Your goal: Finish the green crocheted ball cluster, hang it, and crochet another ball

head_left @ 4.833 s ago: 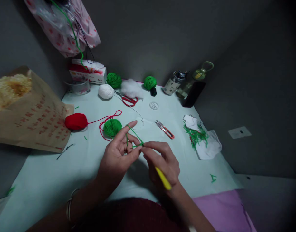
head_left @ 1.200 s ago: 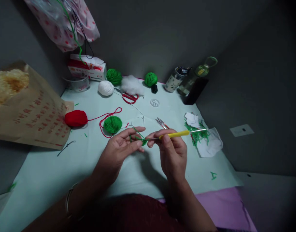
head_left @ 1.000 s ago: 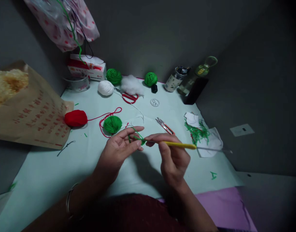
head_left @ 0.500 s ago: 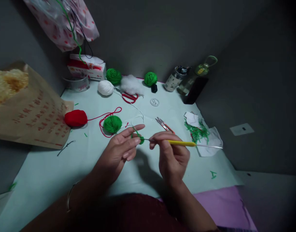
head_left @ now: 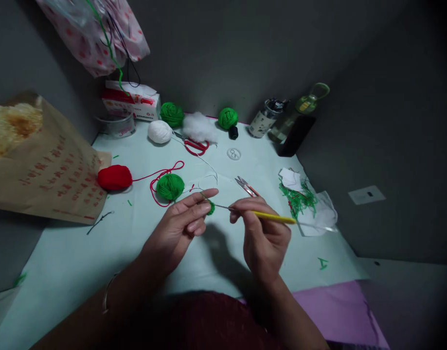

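Between thumb and fingers, my left hand point(head_left: 181, 223) pinches a small piece of green crochet work point(head_left: 211, 209), its index finger stretched out with yarn over it. My right hand point(head_left: 263, 233) is closed round a crochet hook point(head_left: 274, 217) with a yellow handle, held like a pen. The hook's thin metal tip points left and reaches the green piece; whether it sits inside a loop is too small to tell. A green yarn ball point(head_left: 170, 187) lies just behind my left hand. Beyond my right hand are small thread snips point(head_left: 247, 186).
A red yarn skein point(head_left: 115, 178) lies beside a paper bag point(head_left: 59, 170) on the left. Toward the back are a white yarn ball point(head_left: 159, 131), red-handled scissors point(head_left: 196, 146), white stuffing point(head_left: 200, 127) and a bottle point(head_left: 292, 121). Green yarn scraps point(head_left: 299, 197) lie at right.
My right hand has shifted slightly right and down, with the crochet hook tilting a little more. The green piece has turned slightly at my left fingertips.
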The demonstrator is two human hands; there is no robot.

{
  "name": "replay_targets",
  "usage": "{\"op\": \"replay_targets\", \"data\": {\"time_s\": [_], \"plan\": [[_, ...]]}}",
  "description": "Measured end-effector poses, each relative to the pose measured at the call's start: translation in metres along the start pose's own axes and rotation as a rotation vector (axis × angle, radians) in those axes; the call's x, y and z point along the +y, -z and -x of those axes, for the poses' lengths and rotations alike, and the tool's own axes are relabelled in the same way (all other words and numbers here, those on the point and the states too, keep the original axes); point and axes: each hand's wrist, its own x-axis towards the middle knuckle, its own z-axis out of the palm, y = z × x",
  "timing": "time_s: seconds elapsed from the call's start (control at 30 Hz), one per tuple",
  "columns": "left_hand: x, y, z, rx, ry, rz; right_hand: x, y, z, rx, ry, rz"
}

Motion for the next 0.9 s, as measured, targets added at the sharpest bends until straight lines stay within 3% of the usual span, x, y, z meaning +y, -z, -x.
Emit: {"op": "replay_targets", "data": {"time_s": [0.1,0.3,0.53,0.63,0.73,0.9], "plan": [[-0.001,0.000,0.002,0.026,-0.040,-0.083,0.003,-0.003,-0.002,-0.020,-0.119,-0.153],[-0.002,-0.002,0.002,0.079,-0.062,-0.132,0.007,0.000,-0.001,-0.006,-0.197,-0.201],[-0.005,-0.005,0.005,0.034,-0.054,-0.128,0.008,0.002,-0.004,-0.004,-0.363,-0.399],[-0.008,-0.008,0.006,0.017,-0.091,-0.160,0.011,-0.002,0.001,-0.072,-0.341,-0.348],[-0.009,-0.009,0.007,0.007,-0.100,-0.194,0.015,-0.004,0.006,-0.069,-0.287,-0.257],[-0.006,-0.008,0.004,0.024,-0.077,-0.170,0.017,-0.003,0.006,-0.070,-0.289,-0.296]]}}
